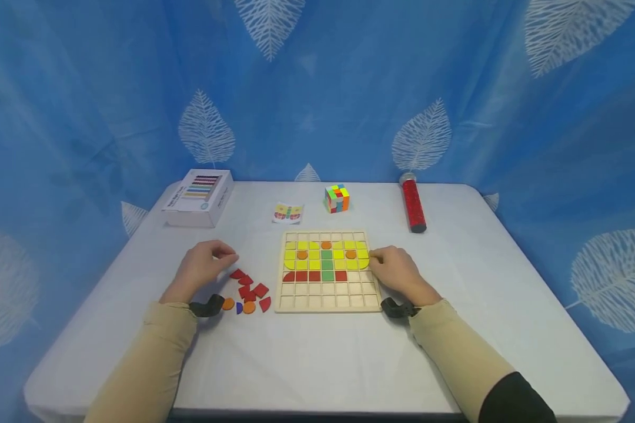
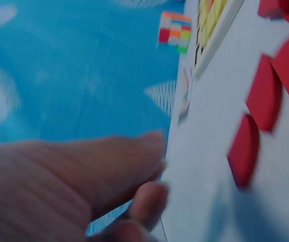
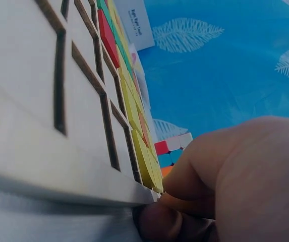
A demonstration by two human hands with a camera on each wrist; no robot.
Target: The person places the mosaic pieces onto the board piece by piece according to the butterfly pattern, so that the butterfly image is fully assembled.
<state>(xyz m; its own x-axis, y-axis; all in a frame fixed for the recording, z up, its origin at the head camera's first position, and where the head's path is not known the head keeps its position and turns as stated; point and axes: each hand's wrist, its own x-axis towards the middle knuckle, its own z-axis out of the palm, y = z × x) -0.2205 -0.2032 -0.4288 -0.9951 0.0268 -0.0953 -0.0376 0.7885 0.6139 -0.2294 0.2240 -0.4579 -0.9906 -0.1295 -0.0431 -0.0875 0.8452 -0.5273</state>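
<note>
Several red pieces (image 1: pixel 250 296) near left hand (image 1: pixel 203 262), fingers (image 2: pixel 150 198) loose, empty. Right hand (image 1: pixel 398 270) pinches board (image 1: pixel 328 302) by right edge; a tug could unseat tiles (image 1: pixel 327 265).

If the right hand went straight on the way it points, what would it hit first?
Probably the wooden board, whose edge the right hand seems to touch already; yellow pieces lie just beyond.

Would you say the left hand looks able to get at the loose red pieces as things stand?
Very likely yes: the left hand is close beside the red pieces, it appears to hold nothing, and nothing visible blocks the way.
</note>
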